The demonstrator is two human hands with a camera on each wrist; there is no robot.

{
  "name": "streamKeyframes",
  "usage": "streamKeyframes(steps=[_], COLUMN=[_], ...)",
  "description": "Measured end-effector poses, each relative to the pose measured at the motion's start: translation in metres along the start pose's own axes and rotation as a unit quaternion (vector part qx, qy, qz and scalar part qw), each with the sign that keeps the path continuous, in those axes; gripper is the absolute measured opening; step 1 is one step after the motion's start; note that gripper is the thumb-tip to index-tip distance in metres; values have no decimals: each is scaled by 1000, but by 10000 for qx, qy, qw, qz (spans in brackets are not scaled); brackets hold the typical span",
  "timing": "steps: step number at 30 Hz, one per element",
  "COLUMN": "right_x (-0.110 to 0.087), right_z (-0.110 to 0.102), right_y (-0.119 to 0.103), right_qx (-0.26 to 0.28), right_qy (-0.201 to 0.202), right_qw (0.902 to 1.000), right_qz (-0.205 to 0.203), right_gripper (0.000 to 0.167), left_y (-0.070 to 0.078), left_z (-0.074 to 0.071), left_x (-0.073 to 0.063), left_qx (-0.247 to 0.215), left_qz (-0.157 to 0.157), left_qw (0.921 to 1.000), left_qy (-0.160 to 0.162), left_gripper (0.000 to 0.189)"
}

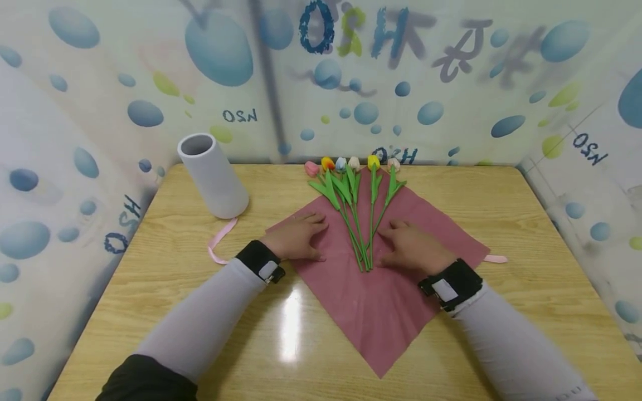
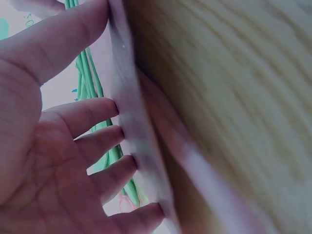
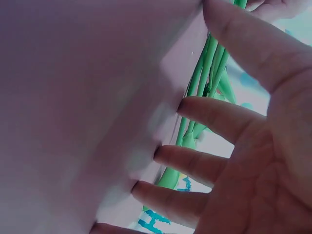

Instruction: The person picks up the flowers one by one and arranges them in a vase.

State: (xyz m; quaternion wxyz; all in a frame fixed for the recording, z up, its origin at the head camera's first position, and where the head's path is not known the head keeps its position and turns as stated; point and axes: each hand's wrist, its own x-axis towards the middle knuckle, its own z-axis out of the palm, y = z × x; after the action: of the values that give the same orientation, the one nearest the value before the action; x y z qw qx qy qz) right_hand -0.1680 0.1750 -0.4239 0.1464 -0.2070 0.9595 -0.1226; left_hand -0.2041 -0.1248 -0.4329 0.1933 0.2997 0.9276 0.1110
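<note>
Fingers (image 2: 100, 144) of the left hand (image 1: 296, 236) are spread wide, their tips resting on dusky pink paper (image 1: 378, 326). The right hand (image 1: 413, 245) mirrors it, digits apart and tips on the same sheet; whether they touch the stems I cannot tell. Between the hands lie six tulips (image 1: 345, 192), stems crossing low down, heads fanned toward 12 o'clock: pink, orange-yellow, blue, cream, yellow, pale pink. The paper lies as a diamond, one corner at 6 o'clock. Black wristbands (image 1: 254, 259) circle both wrists. A pale pink strip (image 1: 496, 259) pokes out at the paper's 3 o'clock corner. At 10 o'clock from the left hand stands a white vase (image 1: 215, 181), a pink ribbon (image 1: 217, 239) curling at its 6 o'clock. Everything sits on a wooden table (image 1: 506, 334).
</note>
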Motion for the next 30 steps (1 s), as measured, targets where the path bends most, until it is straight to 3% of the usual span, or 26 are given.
streamKeyframes(steps=[8,16,19,21,23,25,27,30], right_x=[0,0,0,0,0,0,0,-1], right_z=[5,6,5,4,4,4,4,4], right_y=[0,-1,-1,-2,-2,-2,-2,-1], right_qx=[78,74,50,30,15,-9,-31,-89], right_qy=[-39,-70,-56,-68,-72,-75,-68,-42], right_qw=[9999,9997,9997,9996,9996,9996,9997,9998], right_qz=[87,205,218,256,280,278,254,189], right_gripper=[88,90,90,90,90,90,90,89], left_y=[1,12,9,5,0,-6,-12,-24], left_z=[3,8,9,8,4,-2,-11,-23], left_x=[-2,-12,-14,-16,-19,-23,-29,-37], left_qx=[-77,47,-255,-586,-960,-1318,-1583,-1618], left_qz=[-171,-404,-339,-346,-381,-481,-476,-409], left_qw=[9998,9985,9968,9906,9751,9448,9022,8282], left_qy=[100,376,682,1190,1962,2960,3985,5349], left_gripper=[86,74,66,59,53,50,45,38])
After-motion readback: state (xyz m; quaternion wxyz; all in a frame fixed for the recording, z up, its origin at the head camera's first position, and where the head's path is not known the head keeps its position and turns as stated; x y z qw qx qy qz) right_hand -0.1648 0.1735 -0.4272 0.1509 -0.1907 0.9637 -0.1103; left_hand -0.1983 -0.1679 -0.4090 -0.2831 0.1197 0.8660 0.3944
